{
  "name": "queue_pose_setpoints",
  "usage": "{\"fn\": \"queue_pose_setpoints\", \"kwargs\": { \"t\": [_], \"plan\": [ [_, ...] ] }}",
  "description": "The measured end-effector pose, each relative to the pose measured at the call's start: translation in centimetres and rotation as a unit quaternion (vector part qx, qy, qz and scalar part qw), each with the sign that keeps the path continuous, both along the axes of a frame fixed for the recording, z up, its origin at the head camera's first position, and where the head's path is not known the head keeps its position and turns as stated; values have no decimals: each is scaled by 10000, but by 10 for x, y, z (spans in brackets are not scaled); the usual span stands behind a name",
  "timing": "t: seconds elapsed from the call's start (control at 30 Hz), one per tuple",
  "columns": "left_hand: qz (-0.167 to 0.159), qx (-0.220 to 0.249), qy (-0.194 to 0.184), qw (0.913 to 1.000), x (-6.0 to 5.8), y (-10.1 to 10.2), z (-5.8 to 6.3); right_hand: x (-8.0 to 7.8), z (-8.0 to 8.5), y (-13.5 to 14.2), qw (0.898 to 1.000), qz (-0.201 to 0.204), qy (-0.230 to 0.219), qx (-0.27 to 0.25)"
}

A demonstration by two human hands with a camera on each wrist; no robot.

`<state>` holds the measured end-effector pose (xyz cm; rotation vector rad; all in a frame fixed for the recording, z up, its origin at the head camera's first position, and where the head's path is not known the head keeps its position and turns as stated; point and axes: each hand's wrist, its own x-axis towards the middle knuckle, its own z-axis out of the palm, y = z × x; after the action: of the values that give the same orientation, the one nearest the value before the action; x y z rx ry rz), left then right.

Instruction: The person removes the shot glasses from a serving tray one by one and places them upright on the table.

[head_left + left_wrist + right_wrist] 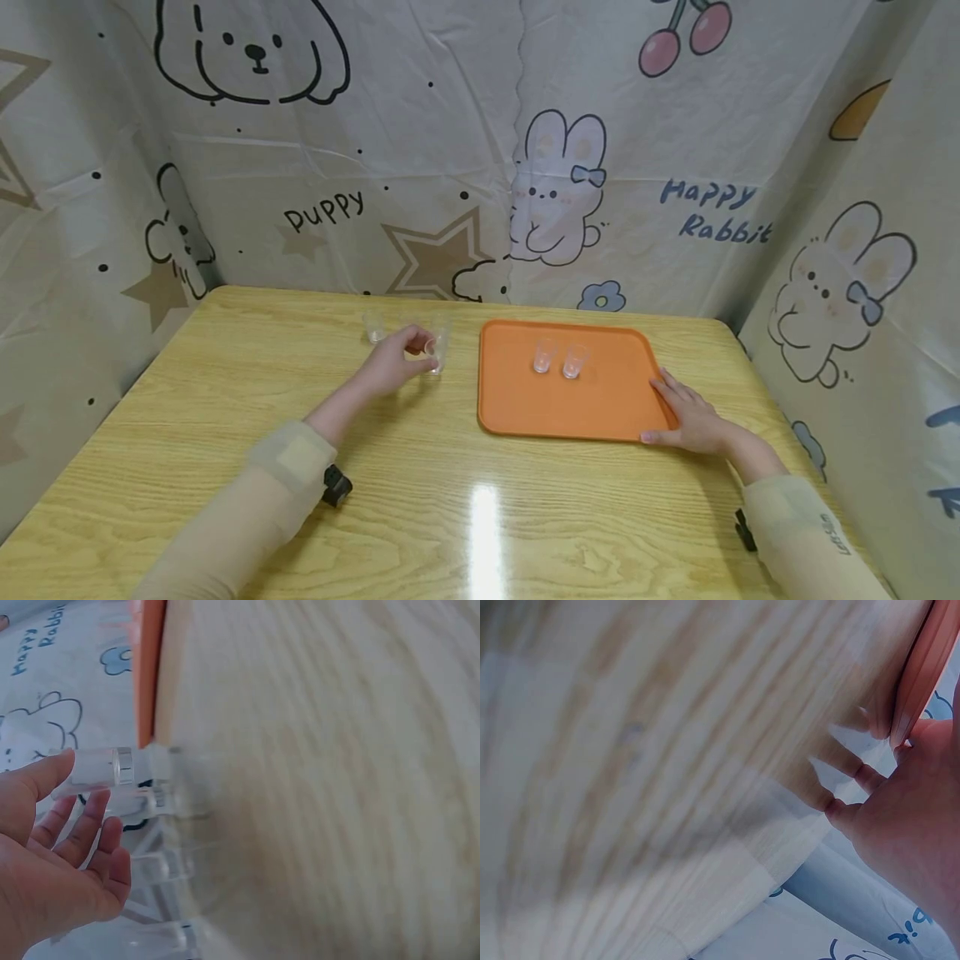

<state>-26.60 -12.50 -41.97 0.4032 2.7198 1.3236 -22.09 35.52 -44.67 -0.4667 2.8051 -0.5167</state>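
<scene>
We've a glass (99, 766) pinched in L hand (392, 364), tray (570, 408) at its 3 o'clock; R hand (693, 419), fingers spread, touches tray's 4 o'clock corner. Prob. mid-transfer; next needs careful carry trayward.

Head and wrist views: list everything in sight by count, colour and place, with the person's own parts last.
Shot glasses on the tray: 2, clear, side by side
Shot glass in hand: 1, clear, in the left hand's fingers, left of the tray
Other shot glasses: 3, clear, on the table near its far edge, left of the tray
Serving tray: 1, orange, on the table, right of centre
Table: 1, yellowish wood grain, under the tray
Printed cloth: number of pieces unclear, off-white with puppy and rabbit drawings, behind and beside the table
Black devices: 2, black, one at each sleeve
Sleeves: 2, cream, on both forearms
Left hand: 1, holding a shot glass
Right hand: 1, at the tray's right edge
</scene>
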Motion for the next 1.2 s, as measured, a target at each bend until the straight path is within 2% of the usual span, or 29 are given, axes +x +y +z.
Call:
{"fn": "queue_pose_setpoints", "kwargs": {
  "t": [0.23,0.43,0.93,1.2],
  "plan": [
    [-23,188,-251,9995,-5,1,-15,0,-1,1,10000,20,-16,-39],
    [-56,236,-221,9995,-6,5,-20,0,-1,0,10000,38,-7,-74],
    [-47,122,-242,9996,-7,4,-16,0,0,0,10000,27,35,-61],
    [-8,150,-317,9994,-8,4,-5,-1,-2,2,10000,16,32,-72]
  ]
}}
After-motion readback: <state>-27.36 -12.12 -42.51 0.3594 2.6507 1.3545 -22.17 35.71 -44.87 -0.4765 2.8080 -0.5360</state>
